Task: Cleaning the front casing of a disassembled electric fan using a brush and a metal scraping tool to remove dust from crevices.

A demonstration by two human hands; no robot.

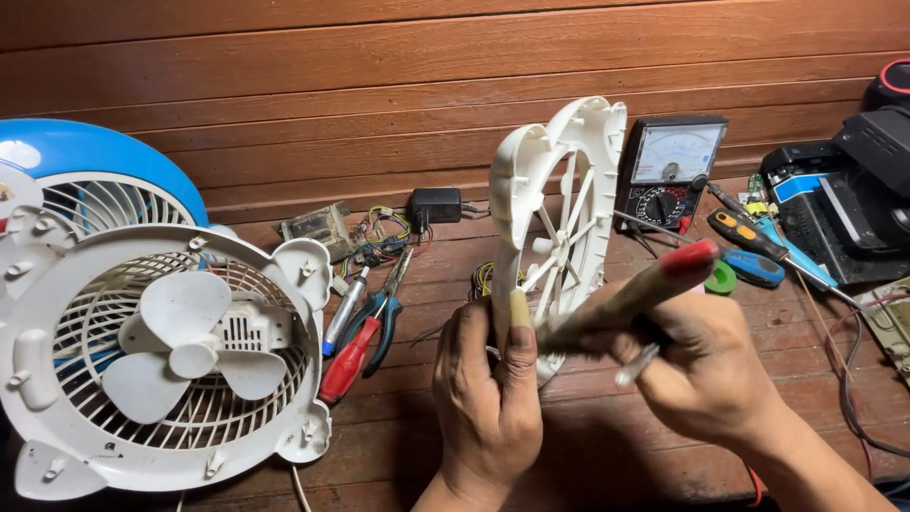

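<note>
Item: white plastic fan housing frame (pixel 559 190), round, with a thick moulded rim, lugs on its edge and thin spokes running to a small hub. It stood on edge near the middle of the wooden floor (pixel 607 455), tilted slightly, its long axis running up and away from the viewer, its open face turned toward the right.

Left hand (pixel 488 398): closed around the lower rim of the frame, thumb pressed up along its near edge.

Right hand (pixel 706 365): closed around a screwdriver (pixel 635 294) with a pale handle and red end cap. The handle pointed up and to the right; the shaft end pointed left toward the frame's lower spokes, its tip hidden behind the left hand.

Nearby: a white fan body (pixel 161 351) with three blades and a rear grille lay flat at left. Blue-handled pliers (pixel 379 318) and a red-handled tool (pixel 346 360) lay between them. An analogue multimeter (pixel 668 171) leaned against the plank wall behind the frame.
</note>
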